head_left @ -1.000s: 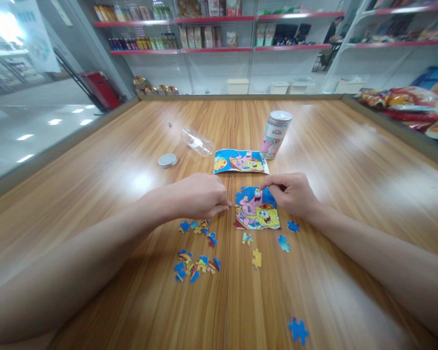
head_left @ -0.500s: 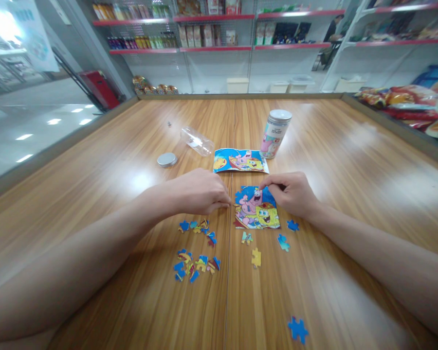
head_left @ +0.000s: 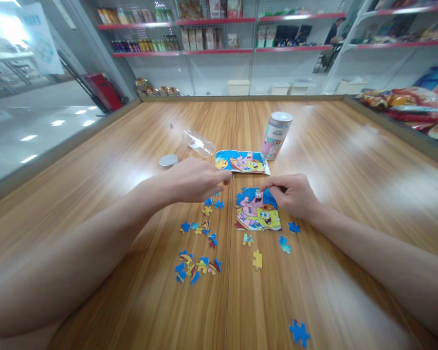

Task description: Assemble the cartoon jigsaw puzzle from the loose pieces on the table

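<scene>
A partly assembled jigsaw puzzle [head_left: 257, 214] shows a pink and a yellow cartoon figure on blue. My right hand [head_left: 294, 195] rests at its upper right, fingers curled and the index fingertip pressing on the top edge. My left hand [head_left: 195, 179] hovers left of the puzzle, index finger stretched towards the picture sheet [head_left: 246, 162], thumb apart below it; nothing shows between them. Under and in front of this hand lie loose puzzle pieces [head_left: 203, 265] in groups. A yellow piece [head_left: 257, 259], a light-blue piece [head_left: 284, 244] and a blue piece [head_left: 294, 227] lie near the puzzle.
A printed can [head_left: 276, 136] stands behind the sheet's right end. On the left lie a clear plastic jar [head_left: 199, 143] on its side and a silver lid [head_left: 168, 161]. One blue piece [head_left: 300, 333] is near the front. Stocked shelves line the back; bagged goods [head_left: 405, 104] sit at right.
My left hand has moved up and away from the puzzle's left edge towards the picture sheet, uncovering several pieces below it. My right hand stays at the puzzle's top right.
</scene>
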